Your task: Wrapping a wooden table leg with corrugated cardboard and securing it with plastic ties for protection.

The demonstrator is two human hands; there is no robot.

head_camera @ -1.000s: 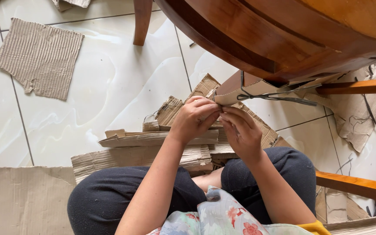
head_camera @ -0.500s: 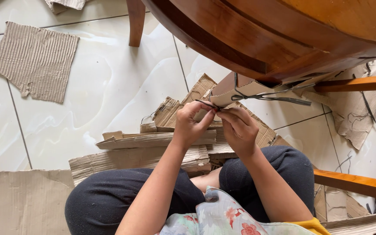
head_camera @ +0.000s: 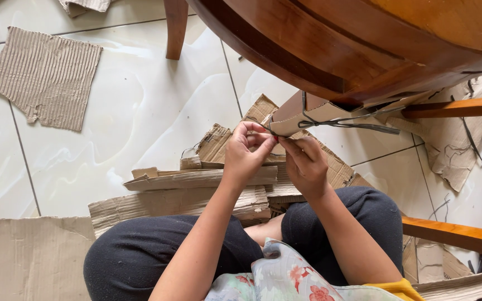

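Biggest thing in view is the brown wooden table (head_camera: pixel 364 44), curving across the top right, with its leg (head_camera: pixel 175 28) standing on the white tiled floor (head_camera: pixel 140 111). Wooden chair rails (head_camera: pixel 453 234) poke in from the right. A big flat cardboard sheet (head_camera: pixel 23 256) lies bottom left, and a ripped corrugated square (head_camera: pixel 46 78) sits well apart at the top left. Right in front of the person's crossed legs there's a messy stack of torn cardboard strips (head_camera: pixel 196 187).

Above that stack, just under the table edge, is the small cardboard bundle (head_camera: pixel 302 114) wrapped with dark string (head_camera: pixel 352 124). Both hands are up at its near end: the left hand (head_camera: pixel 246 153) has fingertips pinched together on the string at the bundle's corner, and the right hand (head_camera: pixel 305 164) has thumb and forefinger pressed on the same spot, touching the left.

Compared with a second ago, the bundle sits a bit higher and closer to the table edge, and the hands have bunched tighter together at its tip.
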